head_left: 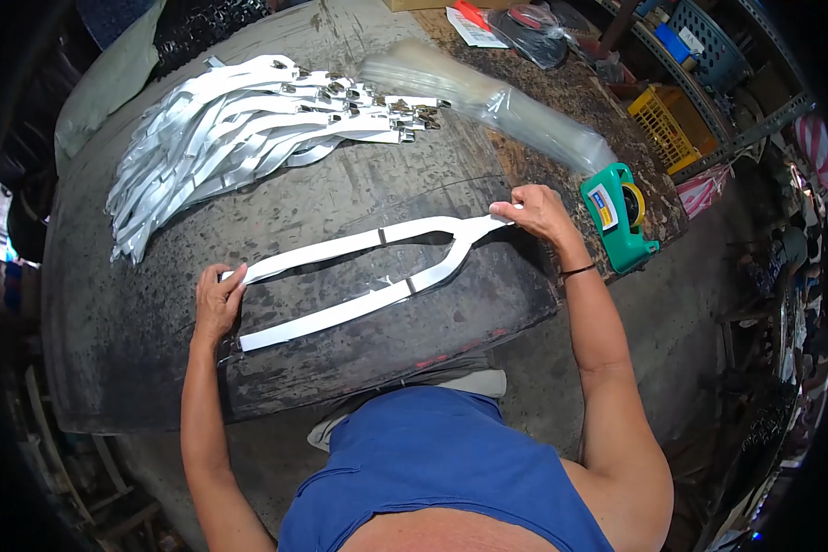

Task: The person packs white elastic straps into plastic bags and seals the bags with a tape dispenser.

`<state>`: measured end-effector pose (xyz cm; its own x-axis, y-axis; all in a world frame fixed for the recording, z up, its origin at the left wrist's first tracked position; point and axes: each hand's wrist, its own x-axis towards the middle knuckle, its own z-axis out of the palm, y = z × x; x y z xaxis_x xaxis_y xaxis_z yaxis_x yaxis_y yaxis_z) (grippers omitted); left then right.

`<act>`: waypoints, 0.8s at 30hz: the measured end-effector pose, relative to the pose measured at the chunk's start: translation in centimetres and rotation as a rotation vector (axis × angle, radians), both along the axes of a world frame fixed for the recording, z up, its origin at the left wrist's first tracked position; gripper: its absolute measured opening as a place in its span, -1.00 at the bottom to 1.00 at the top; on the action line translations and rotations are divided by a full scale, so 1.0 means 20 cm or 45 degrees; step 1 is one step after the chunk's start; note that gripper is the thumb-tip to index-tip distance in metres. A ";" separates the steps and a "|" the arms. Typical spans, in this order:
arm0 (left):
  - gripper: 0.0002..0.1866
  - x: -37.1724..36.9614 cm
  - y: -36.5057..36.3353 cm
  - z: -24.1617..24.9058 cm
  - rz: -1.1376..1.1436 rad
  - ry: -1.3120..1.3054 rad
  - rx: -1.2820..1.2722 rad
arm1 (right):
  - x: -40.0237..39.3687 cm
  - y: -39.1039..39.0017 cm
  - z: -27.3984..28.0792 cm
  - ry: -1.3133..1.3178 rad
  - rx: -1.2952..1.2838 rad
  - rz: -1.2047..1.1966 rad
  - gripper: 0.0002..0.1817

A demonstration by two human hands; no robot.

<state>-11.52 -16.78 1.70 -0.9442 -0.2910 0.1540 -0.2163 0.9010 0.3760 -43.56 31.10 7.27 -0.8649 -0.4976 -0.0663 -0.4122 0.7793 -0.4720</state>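
A white Y-shaped strap set (359,276) lies stretched across the dark worn table (110,313). My left hand (217,302) presses on the two loose strap ends at the left. My right hand (538,213) pinches the joined end at the right. Each of the two strap arms carries a small dark slider near its middle.
A pile of several white straps with metal clips (248,129) lies at the back left. A clear plastic bag bundle (497,101) lies at the back right. A green tape dispenser (618,216) stands by the right edge. Yellow and blue crates (672,124) stand beyond it.
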 end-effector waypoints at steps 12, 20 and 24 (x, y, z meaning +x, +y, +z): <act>-0.63 0.02 -0.02 -0.07 -0.050 0.079 -0.052 | -0.07 0.06 -0.01 0.437 0.614 0.125 -0.18; -0.55 0.05 0.00 -0.11 0.031 0.087 -0.085 | -0.35 0.19 -0.18 0.381 0.010 -0.198 -0.61; -0.52 0.05 -0.01 -0.13 0.059 0.091 -0.061 | -0.62 0.21 -0.38 0.594 0.033 -0.271 -0.60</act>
<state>-10.59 -16.95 -0.89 -0.9162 -0.3246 0.2350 -0.2323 0.9080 0.3488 -56.02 35.39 -0.39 -0.8871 -0.3110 0.3411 -0.4057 0.8778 -0.2548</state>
